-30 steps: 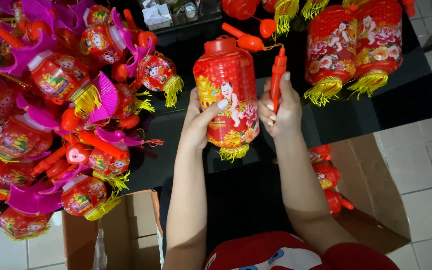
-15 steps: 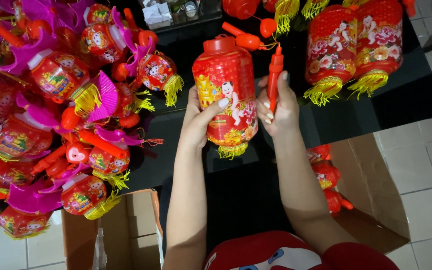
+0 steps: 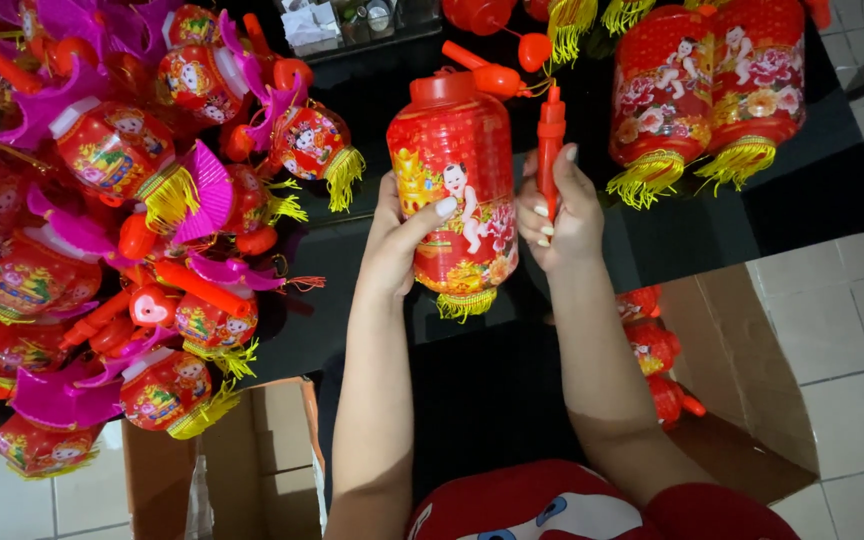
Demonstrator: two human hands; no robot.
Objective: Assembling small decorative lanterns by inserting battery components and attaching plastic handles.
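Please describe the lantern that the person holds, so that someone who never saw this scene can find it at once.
Look at the black table in the middle, between the big lantern pile and two standing lanterns. There the left hand grips a red cylinder lantern with a yellow fringe, while the right hand holds its red stick handle. It is the only lantern held in hands.

lantern pile point(image 3: 122, 250) crowds left; two lanterns point(image 3: 712, 90) block upper right; dark table point(image 3: 822, 200) strip between open.
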